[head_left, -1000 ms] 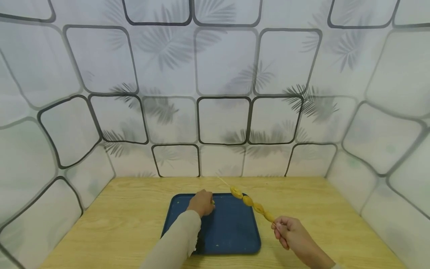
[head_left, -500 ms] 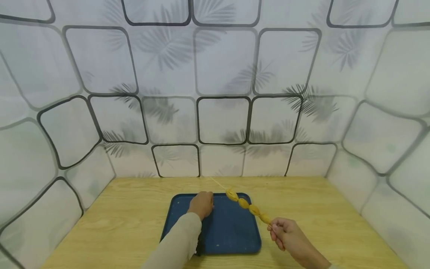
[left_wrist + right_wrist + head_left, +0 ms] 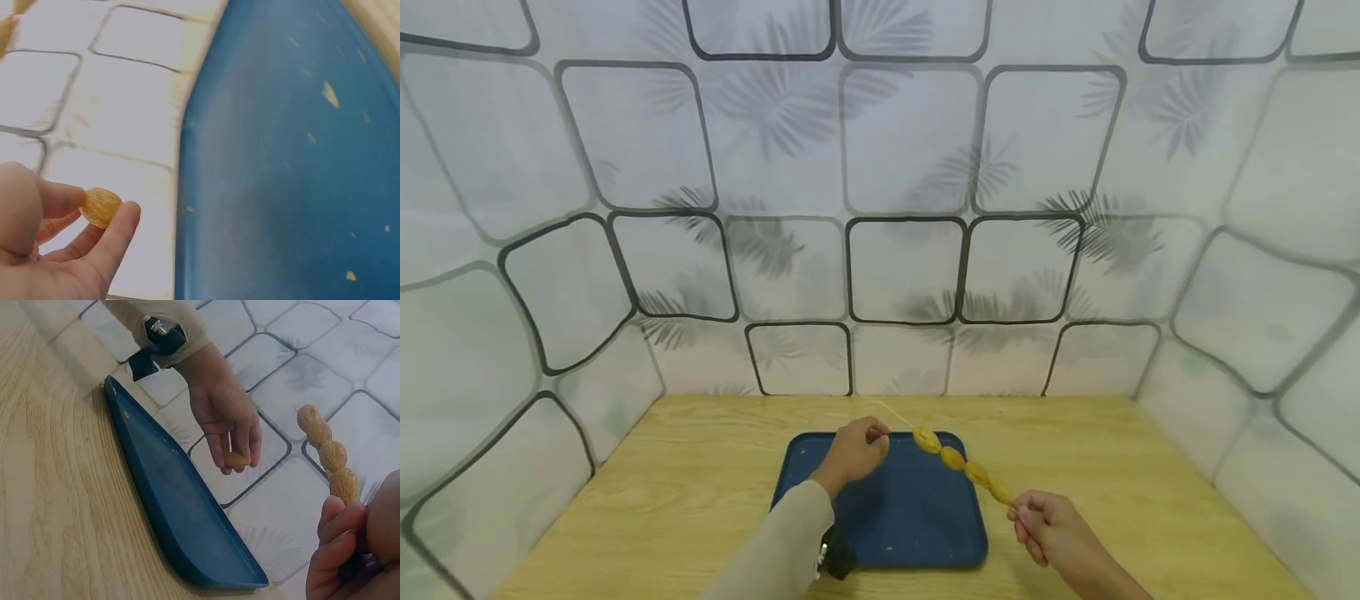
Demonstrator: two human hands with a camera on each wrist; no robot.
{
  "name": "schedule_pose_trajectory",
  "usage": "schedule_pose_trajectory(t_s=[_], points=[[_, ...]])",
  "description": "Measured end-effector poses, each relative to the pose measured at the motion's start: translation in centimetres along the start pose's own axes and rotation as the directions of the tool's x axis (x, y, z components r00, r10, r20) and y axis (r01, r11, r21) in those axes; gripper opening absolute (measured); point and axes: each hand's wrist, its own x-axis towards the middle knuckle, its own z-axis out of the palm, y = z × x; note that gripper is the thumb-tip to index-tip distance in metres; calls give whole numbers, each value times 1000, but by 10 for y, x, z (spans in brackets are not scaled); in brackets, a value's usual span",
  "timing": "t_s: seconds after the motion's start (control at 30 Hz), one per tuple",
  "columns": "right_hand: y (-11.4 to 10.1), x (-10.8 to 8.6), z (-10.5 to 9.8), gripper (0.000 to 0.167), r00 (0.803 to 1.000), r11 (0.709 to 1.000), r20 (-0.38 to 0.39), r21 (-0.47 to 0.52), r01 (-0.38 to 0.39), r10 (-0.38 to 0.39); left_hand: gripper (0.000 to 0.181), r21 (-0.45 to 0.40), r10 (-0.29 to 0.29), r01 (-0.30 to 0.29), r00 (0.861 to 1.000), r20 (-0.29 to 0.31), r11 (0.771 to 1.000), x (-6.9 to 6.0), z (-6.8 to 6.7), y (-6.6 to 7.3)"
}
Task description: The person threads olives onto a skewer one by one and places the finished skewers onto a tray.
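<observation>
In the head view my left hand (image 3: pixel 853 454) is above the far half of a dark blue tray (image 3: pixel 910 508). Its thumb and fingers pinch a small round golden fried puff (image 3: pixel 101 207), seen plainly in the left wrist view. To the right of the tray, my right hand (image 3: pixel 1054 525) grips the lower end of a thin skewer (image 3: pixel 897 414). Several golden puffs (image 3: pixel 953 458) are threaded along it in a row, close above the right fingers. The skewer slants up and left, its bare tip near my left fingers but apart from the pinched puff.
Small pale crumbs (image 3: pixel 331 95) are scattered over the tray. The tray lies on a light wood table (image 3: pixel 662 475), backed and flanked by a white patterned curtain or wall covering (image 3: pixel 902 267). A black device (image 3: pixel 837 554) is strapped at my left wrist.
My left hand has risen from the tray and turned its fingertips right, toward the skewer, holding a puff. My right hand keeps its grip on the skewer, which has shifted slightly.
</observation>
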Motion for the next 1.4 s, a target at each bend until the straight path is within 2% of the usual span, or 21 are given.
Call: schedule_pose_trajectory(t_s=[0.03, 0.07, 0.1, 0.17, 0.27, 0.33, 0.43, 0.5, 0.6, 0.7, 0.77, 0.83, 0.97, 1.17, 1.33, 1.4], points=[[1, 0, -1, 23, 1000, 1000, 1, -4, -1, 1, 19, -84, -9, 9, 1000, 4, 996, -3, -3, 3], [2, -1, -1, 23, 1000, 1000, 3, -9, -1, 1, 22, -186, -20, 23, 1000, 15, 982, -6, -7, 5], [2, -1, -1, 24, 1000, 1000, 6, -13, 0, 0, 25, -292, -33, 40, 999, 28, 956, -9, -11, 7], [3, -2, -2, 24, 1000, 1000, 13, -29, 9, -8, 29, -474, -49, 70, 997, 56, 878, -15, -18, 11], [3, -4, -2, 24, 1000, 998, 21, -57, 19, -18, 36, -649, -38, 96, 994, 103, 755, -22, -28, 15], [3, -5, -3, 23, 1000, 997, 22, -75, 22, -20, 40, -706, -22, 103, 992, 123, 700, -26, -34, 18], [5, -7, -3, 23, 999, 996, 32, -91, 23, -20, 42, -759, -4, 110, 990, 140, 642, -31, -40, 21], [7, -9, -4, 22, 998, 996, 49, -90, 28, -24, 43, -782, 4, 107, 990, 140, 614, -35, -43, 23], [10, -12, -5, 22, 996, 996, 85, -80, 45, -39, 43, -804, 23, 99, 990, 139, 587, -40, -46, 26], [11, -15, -6, 23, 993, 998, 113, -49, 40, -34, 45, -833, 35, 108, 988, 151, 543, -45, -51, 28], [13, -17, -6, 23, 990, 998, 135, -30, 46, -41, 46, -846, 47, 114, 986, 162, 522, -48, -53, 29], [14, -18, -7, 25, 987, 998, 152, -10, 58, -55, 47, -849, 61, 114, 984, 169, 516, -51, -55, 28], [18, -20, -9, 27, 978, 995, 182, 25, 94, -97, 45, -843, 65, 98, 986, 156, 528, -58, -57, 27], [19, -24, -11, 31, 964, 986, 219, 94, 136, -154, 28, -844, 47, 72, 992, 115, 531, -68, -58, 32], [20, -25, -10, 23, 943, 976, 264, 131, 173, -202, 25, -840, 27, 66, 995, 95, 539, -73, -60, 34], [19, -26, -9, 21, 934, 971, 274, 134, 197, -228, 26, -844, 22, 70, 995, 96, 532, -75, -61, 36]])
